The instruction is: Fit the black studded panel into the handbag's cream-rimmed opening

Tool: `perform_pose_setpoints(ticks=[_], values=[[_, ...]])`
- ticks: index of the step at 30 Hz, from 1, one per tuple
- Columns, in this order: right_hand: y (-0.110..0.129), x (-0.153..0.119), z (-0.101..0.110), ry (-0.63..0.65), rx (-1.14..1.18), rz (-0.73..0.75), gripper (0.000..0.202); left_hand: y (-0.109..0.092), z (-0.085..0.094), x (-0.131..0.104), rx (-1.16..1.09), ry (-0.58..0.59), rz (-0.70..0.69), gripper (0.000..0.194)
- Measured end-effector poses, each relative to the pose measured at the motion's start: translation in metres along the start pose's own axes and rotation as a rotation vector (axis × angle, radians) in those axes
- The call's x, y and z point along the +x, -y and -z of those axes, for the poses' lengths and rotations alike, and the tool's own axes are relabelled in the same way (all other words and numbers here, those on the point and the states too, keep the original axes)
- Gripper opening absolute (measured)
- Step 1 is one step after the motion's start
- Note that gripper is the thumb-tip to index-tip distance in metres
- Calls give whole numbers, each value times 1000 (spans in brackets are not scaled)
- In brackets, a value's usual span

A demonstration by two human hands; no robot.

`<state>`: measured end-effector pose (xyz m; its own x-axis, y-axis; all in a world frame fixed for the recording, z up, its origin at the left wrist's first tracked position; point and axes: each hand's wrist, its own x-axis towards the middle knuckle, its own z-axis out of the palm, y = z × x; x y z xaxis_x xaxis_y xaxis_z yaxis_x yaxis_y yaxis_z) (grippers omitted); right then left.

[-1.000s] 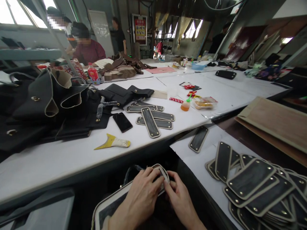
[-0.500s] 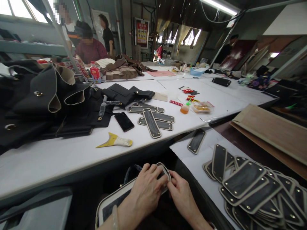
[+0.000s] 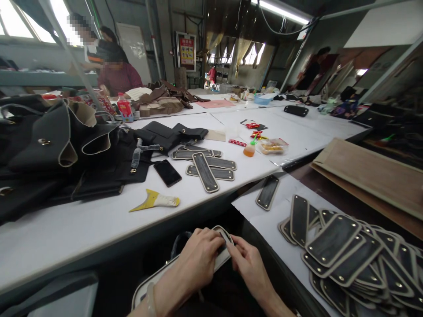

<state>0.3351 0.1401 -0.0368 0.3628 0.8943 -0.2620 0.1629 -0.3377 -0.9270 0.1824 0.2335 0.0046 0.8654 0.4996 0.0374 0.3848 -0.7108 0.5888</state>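
Both hands, left (image 3: 198, 259) and right (image 3: 248, 265), pinch 1 strap (image 3: 185, 264) at 6 o'clock; many tabs (image 3: 346, 255) at 4 o'clock look unworked, 5 tabs (image 3: 205, 164) at 12 look done.

Both forearms bare, no sleeves; thin pale bangle (image 3: 151, 296) on L wrist.

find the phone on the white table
In the head view the phone lies flat on the white table, left of centre, between the black bags and the strips, just above the yellow scraper.
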Motion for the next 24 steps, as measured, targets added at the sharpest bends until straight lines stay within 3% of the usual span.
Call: perform_pose_setpoints(ticks=[5, 11, 24], values=[[-8, -5, -5, -147, -16, -41, 60, 21, 6, 22, -112, -114, 101, 41], [-13, -11, -11, -141, -1, -68, 59, 44, 0, 47, -138, 64, 88, 27], [-10, -10, -13, -116, -98, -58, 54, 49, -3, 56, -192, 133, 154, 31]])
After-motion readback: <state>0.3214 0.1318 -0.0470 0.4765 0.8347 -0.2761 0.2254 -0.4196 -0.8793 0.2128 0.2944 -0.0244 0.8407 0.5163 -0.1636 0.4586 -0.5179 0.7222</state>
